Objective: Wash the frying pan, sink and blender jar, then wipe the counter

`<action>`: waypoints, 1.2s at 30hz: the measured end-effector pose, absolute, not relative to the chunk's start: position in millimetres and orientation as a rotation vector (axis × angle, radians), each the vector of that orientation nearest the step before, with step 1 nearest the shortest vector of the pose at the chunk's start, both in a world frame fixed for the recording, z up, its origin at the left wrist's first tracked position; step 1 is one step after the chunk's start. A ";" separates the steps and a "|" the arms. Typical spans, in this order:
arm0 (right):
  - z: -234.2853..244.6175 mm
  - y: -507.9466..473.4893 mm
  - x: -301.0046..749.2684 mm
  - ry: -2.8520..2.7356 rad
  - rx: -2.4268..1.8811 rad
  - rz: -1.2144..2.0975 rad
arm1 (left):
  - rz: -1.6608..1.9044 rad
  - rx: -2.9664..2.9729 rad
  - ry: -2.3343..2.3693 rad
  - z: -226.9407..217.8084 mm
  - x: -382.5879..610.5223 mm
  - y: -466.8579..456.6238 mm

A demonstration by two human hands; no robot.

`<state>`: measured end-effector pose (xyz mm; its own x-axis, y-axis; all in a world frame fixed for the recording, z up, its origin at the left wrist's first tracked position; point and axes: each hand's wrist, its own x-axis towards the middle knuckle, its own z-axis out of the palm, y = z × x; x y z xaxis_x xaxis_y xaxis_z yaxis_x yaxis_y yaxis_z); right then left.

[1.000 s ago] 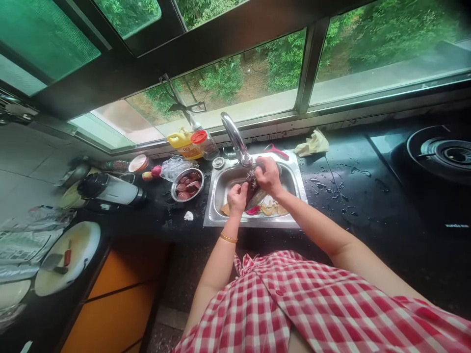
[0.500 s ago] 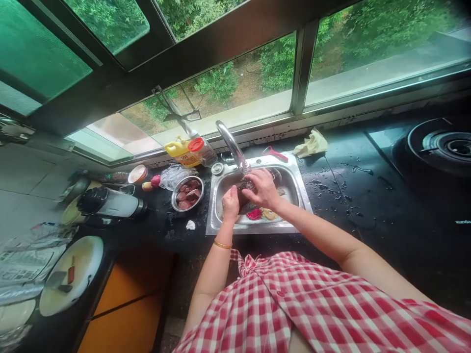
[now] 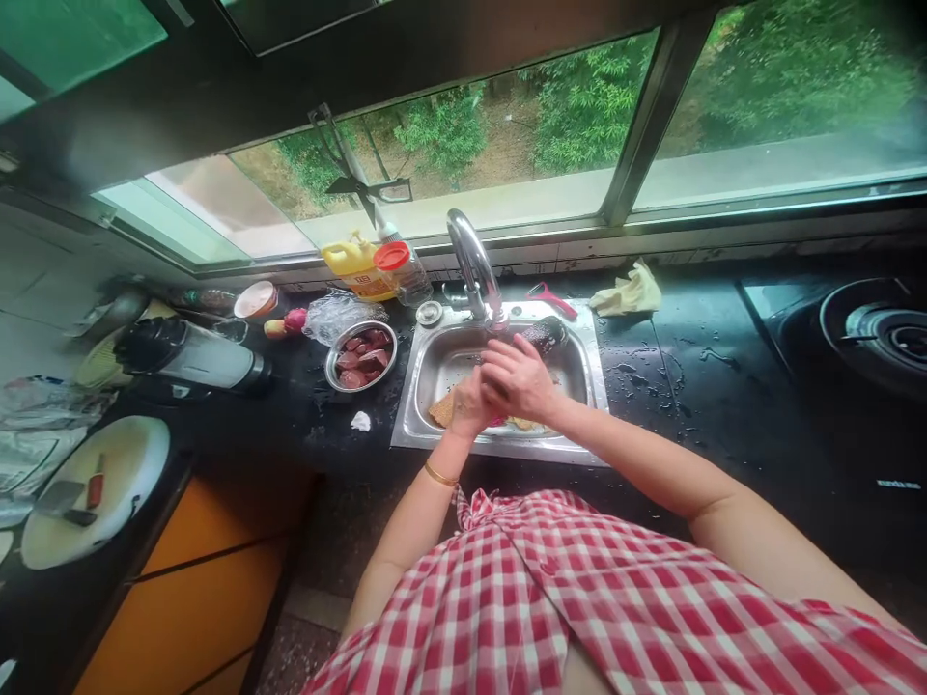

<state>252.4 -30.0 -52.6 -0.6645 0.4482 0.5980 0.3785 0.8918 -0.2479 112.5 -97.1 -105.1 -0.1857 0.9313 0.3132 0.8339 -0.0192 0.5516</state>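
Note:
Both hands meet over the steel sink [image 3: 595, 372], in front of the chrome tap [image 3: 474, 256]. My left hand [image 3: 470, 405] is closed, its fingers curled against my right palm; what it holds, if anything, is hidden. My right hand [image 3: 525, 381] lies over it with the fingers stretched out. At the sink's back right lies a dark, wet, rounded thing [image 3: 547, 333]. A tan, sponge-like piece [image 3: 440, 410] sits in the basin beside my left hand. Partly covered by my hands are a bit of something pink and a yellowish piece [image 3: 522, 423].
Left of the sink stands a metal bowl [image 3: 395, 362] of dark red meat pieces. Behind it are a plastic bag [image 3: 340, 314], a yellow jug [image 3: 358, 270] and a red-lidded jar [image 3: 412, 275]. A red-handled peeler [image 3: 554, 301], a cloth [image 3: 629, 290] and a gas stove [image 3: 884, 328] are rightward.
My hands have come together lower in the sink. The dark thing that was between them no longer shows there. The tan piece has come into sight, and the view has shifted.

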 end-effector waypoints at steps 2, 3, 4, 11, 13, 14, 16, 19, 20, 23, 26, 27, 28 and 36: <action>-51.3 -16.1 260.9 -2.347 -0.648 0.191 | 0.992 1.904 2.074 -107.3 114.7 -97.3; -50.0 -6.9 265.3 -2.279 -0.750 0.245 | 0.999 1.890 2.068 -107.4 114.9 -97.8; -48.2 1.7 268.7 -2.193 -0.868 0.308 | 1.012 1.871 2.068 -107.0 114.4 -98.2; -42.8 -7.8 259.5 -2.242 -0.686 0.385 | 1.103 1.889 1.988 -106.2 103.3 -102.4; -50.0 -0.9 261.2 -2.166 -0.781 0.523 | 1.124 1.888 1.984 -108.8 97.6 -108.9; -55.6 8.4 264.3 -2.053 -0.896 0.649 | 1.120 1.875 1.993 -109.9 93.7 -113.1; -69.7 31.8 270.8 -1.759 -1.107 0.925 | 1.078 1.824 2.053 -110.0 84.5 -121.1; -91.3 53.3 267.8 -1.504 -1.129 1.097 | 0.964 1.757 2.223 -100.9 72.9 -127.0; -96.4 52.5 261.6 -1.463 -1.115 1.097 | 0.936 1.752 2.292 -95.0 71.0 -126.5; -101.2 28.1 233.1 -1.435 -1.032 1.050 | 0.859 1.792 2.474 -72.3 70.4 -119.5; -97.1 -9.0 204.9 -1.605 -0.872 0.882 | 0.685 1.796 2.587 -53.2 68.6 -112.0; -96.7 -18.9 197.8 -1.698 -0.801 0.823 | 0.606 1.767 2.621 -49.8 66.1 -111.0; -98.0 -26.1 192.2 -1.791 -0.728 0.789 | 0.533 1.732 2.651 -48.2 62.6 -110.8; -168.3 -14.9 190.5 -1.474 -1.161 1.228 | 0.474 1.449 2.762 -58.9 31.7 -118.3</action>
<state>190.5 -14.9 -168.3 -0.1874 0.9808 0.0546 0.1238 0.0787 -0.9892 31.7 -118.3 -58.9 -0.5779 0.8023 0.1496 0.8062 0.5328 0.2573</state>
